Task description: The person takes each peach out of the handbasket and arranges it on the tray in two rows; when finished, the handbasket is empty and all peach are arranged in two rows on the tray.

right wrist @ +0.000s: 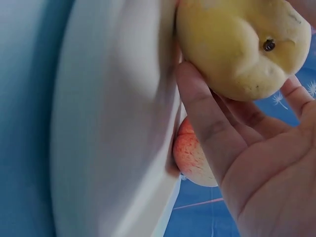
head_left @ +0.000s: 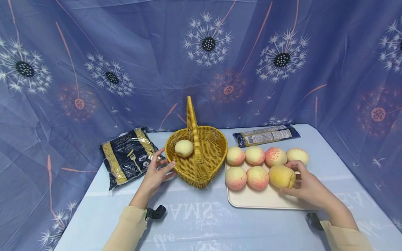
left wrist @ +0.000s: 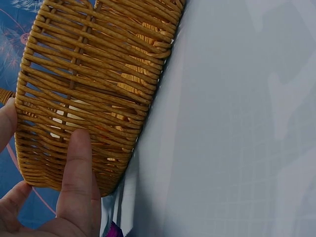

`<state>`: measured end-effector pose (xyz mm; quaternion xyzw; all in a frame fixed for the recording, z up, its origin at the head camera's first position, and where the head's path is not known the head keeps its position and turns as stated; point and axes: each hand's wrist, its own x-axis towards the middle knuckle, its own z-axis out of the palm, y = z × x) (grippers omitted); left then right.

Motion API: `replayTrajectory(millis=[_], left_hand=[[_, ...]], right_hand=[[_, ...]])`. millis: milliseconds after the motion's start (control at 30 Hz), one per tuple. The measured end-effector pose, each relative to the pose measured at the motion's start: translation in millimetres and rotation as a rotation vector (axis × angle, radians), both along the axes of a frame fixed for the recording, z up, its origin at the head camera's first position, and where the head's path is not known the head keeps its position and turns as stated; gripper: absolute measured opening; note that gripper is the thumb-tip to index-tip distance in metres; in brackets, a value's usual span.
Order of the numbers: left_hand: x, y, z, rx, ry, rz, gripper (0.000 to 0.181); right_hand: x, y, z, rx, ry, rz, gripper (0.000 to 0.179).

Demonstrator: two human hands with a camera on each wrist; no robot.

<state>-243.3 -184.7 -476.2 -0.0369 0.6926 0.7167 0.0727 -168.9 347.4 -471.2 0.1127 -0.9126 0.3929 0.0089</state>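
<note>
My left hand (head_left: 157,173) rests against the left side of a golden wicker basket (head_left: 204,165), its fingers at the rim and on the woven wall (left wrist: 108,74). Inside the basket, left of the upright handle, lies a pale yellow peach (head_left: 183,148). My right hand (head_left: 304,184) holds a yellow peach (head_left: 282,176) over the right part of a cream tray (head_left: 254,198), thumb on the near side and fingers on the far side. The right wrist view shows the stem pit of this peach (right wrist: 242,44). Several pink-blushed peaches (head_left: 257,177) stand in two rows on the tray.
A dark blue pasta bag (head_left: 128,157) lies left of the basket. Behind the tray lies a long blue packet (head_left: 267,135). A light blue cloth (head_left: 191,226) covers the table, and a blue dandelion-print curtain (head_left: 150,45) hangs behind and at both sides.
</note>
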Motion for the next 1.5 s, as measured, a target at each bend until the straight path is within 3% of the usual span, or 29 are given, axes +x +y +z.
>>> replayTrajectory(millis=[267, 767, 1100, 1500], left_hand=[[0.8, 0.9, 1.3, -0.007, 0.002, -0.006, 0.081], [-0.4, -0.2, 2.4, -0.003, -0.005, -0.011, 0.081], [-0.3, -2.0, 0.5, 0.006, -0.006, 0.0, 0.08], [0.2, -0.8, 0.0, 0.003, -0.018, -0.01, 0.082]], right_hand=[[1.5, 2.4, 2.4, 0.007, -0.009, 0.01, 0.084], [-3.9, 9.9, -3.5, -0.061, 0.065, 0.082, 0.081], [-8.7, 5.9, -4.1, -0.057, 0.035, 0.057, 0.082], [-1.3, 5.5, 1.2, -0.01, 0.025, 0.03, 0.087]])
